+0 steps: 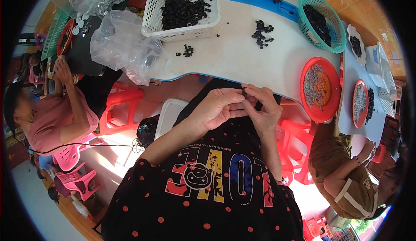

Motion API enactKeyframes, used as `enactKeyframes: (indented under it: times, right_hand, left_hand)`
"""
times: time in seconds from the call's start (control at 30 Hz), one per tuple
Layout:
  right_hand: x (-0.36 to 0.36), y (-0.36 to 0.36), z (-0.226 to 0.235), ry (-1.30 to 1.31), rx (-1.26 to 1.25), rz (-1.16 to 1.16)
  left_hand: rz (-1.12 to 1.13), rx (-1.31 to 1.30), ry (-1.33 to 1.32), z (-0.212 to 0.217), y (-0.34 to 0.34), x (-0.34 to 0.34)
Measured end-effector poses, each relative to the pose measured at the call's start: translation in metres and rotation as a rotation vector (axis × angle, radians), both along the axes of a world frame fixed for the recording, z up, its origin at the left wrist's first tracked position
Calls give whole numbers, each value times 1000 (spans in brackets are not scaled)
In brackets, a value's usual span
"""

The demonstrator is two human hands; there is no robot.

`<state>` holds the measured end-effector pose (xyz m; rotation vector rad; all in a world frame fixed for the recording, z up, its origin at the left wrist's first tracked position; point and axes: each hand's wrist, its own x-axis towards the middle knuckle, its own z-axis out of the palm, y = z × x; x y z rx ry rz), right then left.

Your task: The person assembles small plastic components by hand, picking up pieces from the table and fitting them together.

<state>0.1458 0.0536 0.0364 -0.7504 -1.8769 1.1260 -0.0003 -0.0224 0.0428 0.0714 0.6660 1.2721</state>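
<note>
The left hand (215, 108) and right hand (262, 106) pinch together one small black part (244, 93). The fingers cover most of it, so its shape is hard to see.

white table (242, 59) | red plastic stools (123, 106) | pink chairs (73, 171) | pale sunlit floor (108, 152)

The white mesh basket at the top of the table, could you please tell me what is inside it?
The white mesh basket holds a heap of small black parts, piled toward the middle and back. Bare basket floor shows along its left side. Whatever lies beneath the heap is covered.
</note>
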Motion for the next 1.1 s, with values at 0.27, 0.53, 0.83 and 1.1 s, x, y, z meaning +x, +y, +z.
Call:
enactKeyframes:
  times: [0.27,0.53,0.83,1.1]
  right_hand:
    - [0,1,-2,-2,72,-27]
    - [1,-1,-6,30,79,-2]
    - [0,-6,-8,68,147,12]
    - [0,-5,-9,26,108,-33]
  left_hand:
    - [46,-9,1,3,-1,5]
    - [99,-2,25,-4,-3,8]
    - [146,11,113,-11,-5,10]
    - [-28,-48,-14,-11,2,-6]
